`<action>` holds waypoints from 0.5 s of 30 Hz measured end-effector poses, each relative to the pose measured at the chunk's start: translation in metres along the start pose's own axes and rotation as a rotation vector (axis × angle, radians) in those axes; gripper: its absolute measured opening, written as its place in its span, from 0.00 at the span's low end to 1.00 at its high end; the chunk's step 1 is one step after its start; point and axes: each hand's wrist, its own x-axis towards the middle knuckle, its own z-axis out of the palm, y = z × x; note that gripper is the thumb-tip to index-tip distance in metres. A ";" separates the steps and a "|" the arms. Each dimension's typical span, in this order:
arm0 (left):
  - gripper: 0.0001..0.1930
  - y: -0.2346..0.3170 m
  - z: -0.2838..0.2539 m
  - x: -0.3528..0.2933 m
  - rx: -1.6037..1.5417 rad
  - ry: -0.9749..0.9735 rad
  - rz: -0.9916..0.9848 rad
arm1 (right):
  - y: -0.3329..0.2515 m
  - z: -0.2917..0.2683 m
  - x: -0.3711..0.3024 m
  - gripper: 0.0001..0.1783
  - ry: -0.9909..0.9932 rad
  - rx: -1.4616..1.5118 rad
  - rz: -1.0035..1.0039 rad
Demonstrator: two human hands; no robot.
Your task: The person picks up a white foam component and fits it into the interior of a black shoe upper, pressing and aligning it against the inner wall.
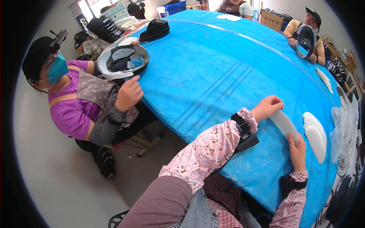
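The left grip (268, 108) pinches the far end of a curved white strip (286, 126). The right grip (298, 154) holds the near end. The strip is over the blue surface (213, 79). Some white curved pieces (315, 137) lie close by on the right, near crinkly clear plastic (344, 127).

Bright window (84, 8), grey floor (127, 173).

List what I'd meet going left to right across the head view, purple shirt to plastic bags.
Purple shirt → black item on the table → left hand → curved white strip → right hand → white pads → clear plastic bags.
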 end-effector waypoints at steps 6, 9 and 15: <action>0.14 0.001 -0.001 0.001 0.003 -0.007 0.005 | -0.005 0.000 0.000 0.12 0.005 0.017 0.003; 0.14 0.003 0.000 -0.001 0.012 -0.004 -0.012 | -0.004 -0.001 0.000 0.13 0.001 0.027 0.006; 0.14 0.007 -0.001 -0.004 0.014 -0.004 -0.028 | -0.003 0.001 -0.001 0.13 0.002 0.045 -0.001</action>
